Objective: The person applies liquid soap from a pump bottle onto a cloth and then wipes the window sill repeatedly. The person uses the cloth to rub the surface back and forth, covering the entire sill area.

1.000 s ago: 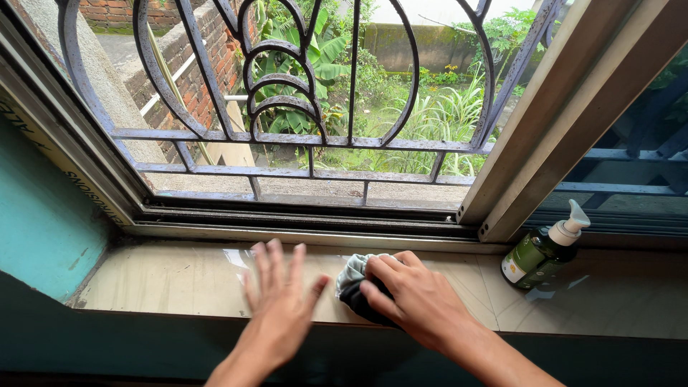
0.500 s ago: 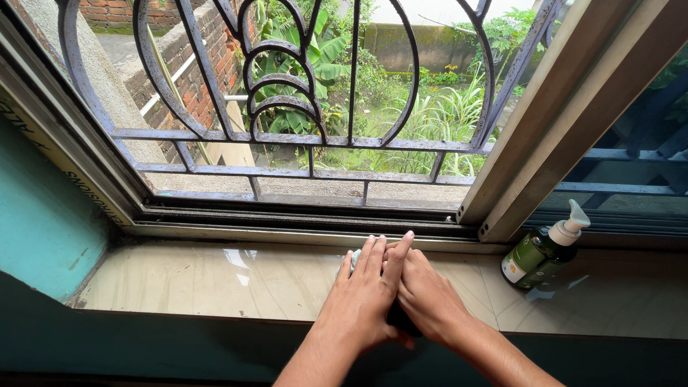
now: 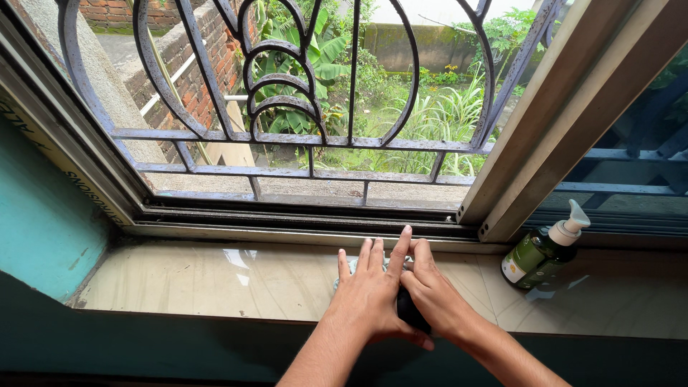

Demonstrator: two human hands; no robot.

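Both my hands rest together on the pale stone window sill (image 3: 201, 279), near its middle. My left hand (image 3: 371, 295) lies over a bunched cloth (image 3: 407, 314), fingers stretched toward the window track, thumb curled round the cloth's dark part. My right hand (image 3: 438, 301) presses against the same cloth from the right, touching the left hand. The cloth is mostly hidden; only a dark fold between the hands and a light edge by the left fingers show.
A green pump bottle (image 3: 539, 252) with a white top stands on the sill to the right. Behind the hands run the window track and a curved metal grille (image 3: 308, 140). A slid-open window frame (image 3: 552, 122) slants at right, a teal wall (image 3: 39, 222) at left.
My left hand, first spread flat on the sill left of the cloth, has come right and now lies on the cloth beside my right hand. The bottle has not moved.
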